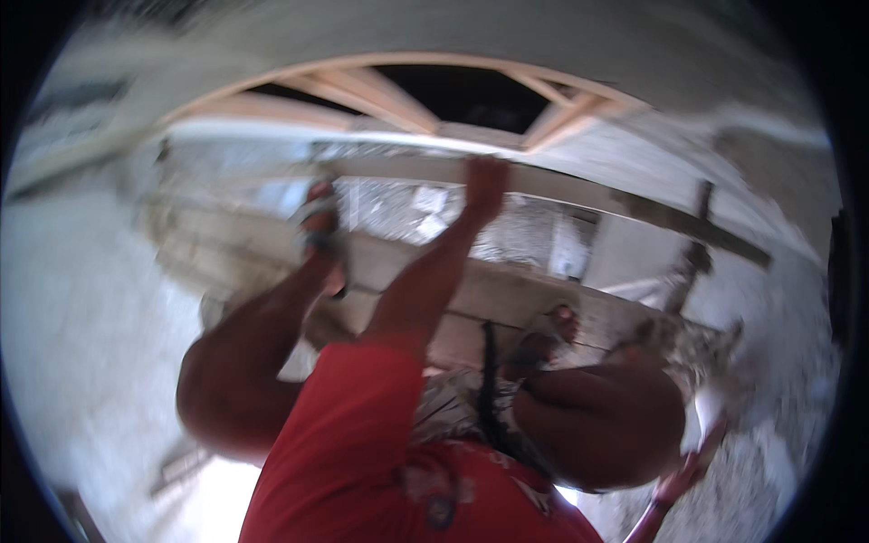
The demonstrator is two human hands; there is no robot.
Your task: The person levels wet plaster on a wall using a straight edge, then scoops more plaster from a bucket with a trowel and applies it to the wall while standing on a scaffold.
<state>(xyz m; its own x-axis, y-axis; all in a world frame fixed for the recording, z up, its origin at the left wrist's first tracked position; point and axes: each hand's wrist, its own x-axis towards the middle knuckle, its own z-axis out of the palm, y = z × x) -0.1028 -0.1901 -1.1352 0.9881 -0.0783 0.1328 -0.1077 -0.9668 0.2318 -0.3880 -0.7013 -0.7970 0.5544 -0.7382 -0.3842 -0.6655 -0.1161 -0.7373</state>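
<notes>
While the left hand (486, 188) curls its fingers over the long board (563, 188) between wooden frame (391, 98) and planks (498, 294), the right hand's (685, 475) fingers too blurred to tell, that board looks stiff, fairly heavy, best gripped across its edges

Along the far side, timber frame (389, 95). Nearer than the frame, plank (579, 193) running across, with left hand (487, 185) at it, contact unclear. Between plank and walking boards (471, 288), a gap with rubble (407, 210) below. On the boards, right foot (557, 326), right of and nearer than the left hand. Left of that hand, left foot (319, 217). Outside and behind right knee (615, 421), right hand (692, 469).
</notes>
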